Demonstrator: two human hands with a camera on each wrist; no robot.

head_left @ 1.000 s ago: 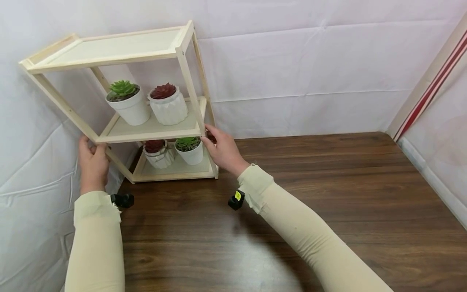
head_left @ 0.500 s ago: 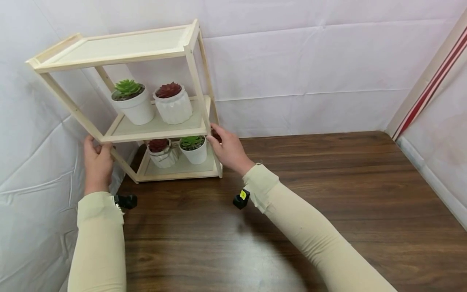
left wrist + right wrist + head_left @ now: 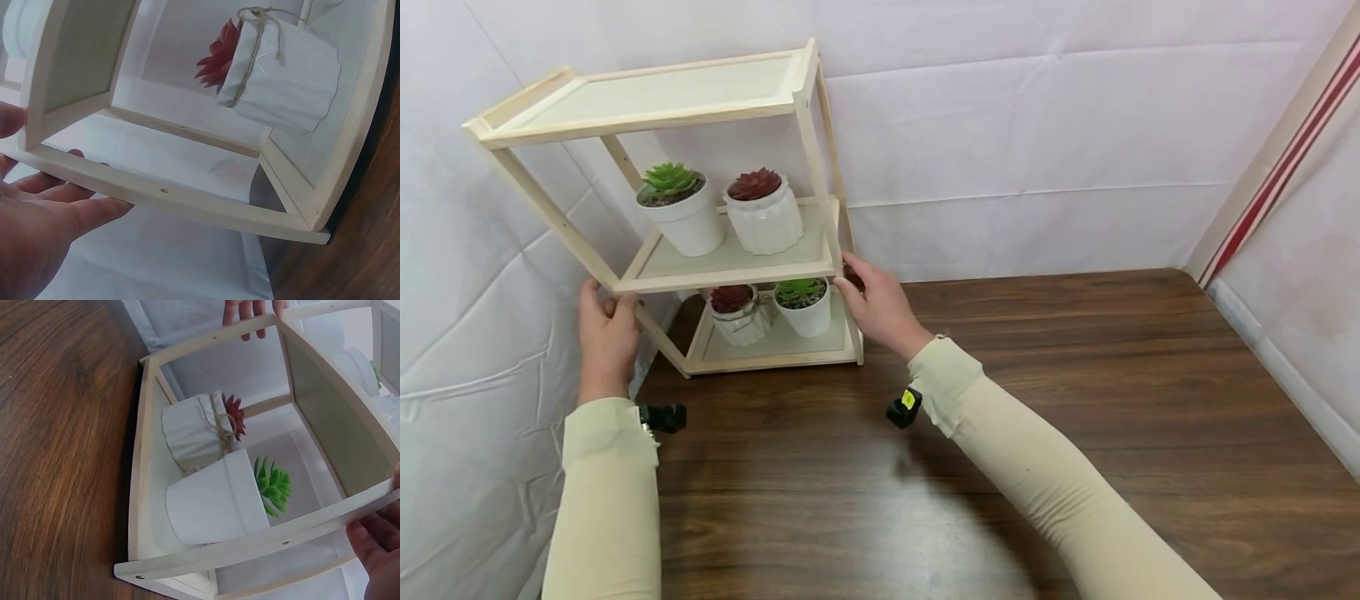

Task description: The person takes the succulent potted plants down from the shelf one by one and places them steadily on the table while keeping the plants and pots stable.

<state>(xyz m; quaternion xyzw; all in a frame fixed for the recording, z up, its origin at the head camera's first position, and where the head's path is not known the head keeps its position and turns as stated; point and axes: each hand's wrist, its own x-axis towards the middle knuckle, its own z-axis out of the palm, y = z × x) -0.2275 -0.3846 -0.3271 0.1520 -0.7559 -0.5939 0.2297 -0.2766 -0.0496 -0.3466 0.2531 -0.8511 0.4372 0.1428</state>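
Note:
A three-tier shelf rack of pale wood [image 3: 655, 90] stands on the table at the back left. Its left front post is in the grip of my left hand [image 3: 608, 346], just under the middle tier. My right hand [image 3: 883, 308] pinches the right front post at about the same height, its fingertips partly hidden behind the wood. On the middle tier sit a green succulent in a smooth white pot [image 3: 692, 223] and a dark red one in a fluted pot [image 3: 766, 221]. The bottom tier bears a twine-tied pot [image 3: 281, 75] with a red succulent and a white pot [image 3: 209, 500] with a green one.
The dark wood-grain table [image 3: 1075, 400] stretches to the right and toward me. White cloth walls [image 3: 1000, 150] rise behind the rack and close along its left side. A red-striped band [image 3: 1262, 200] runs down the right back corner.
The rack has slid a little to the right along the table, carrying its pots. Both hands have moved with it and kept their places on the posts.

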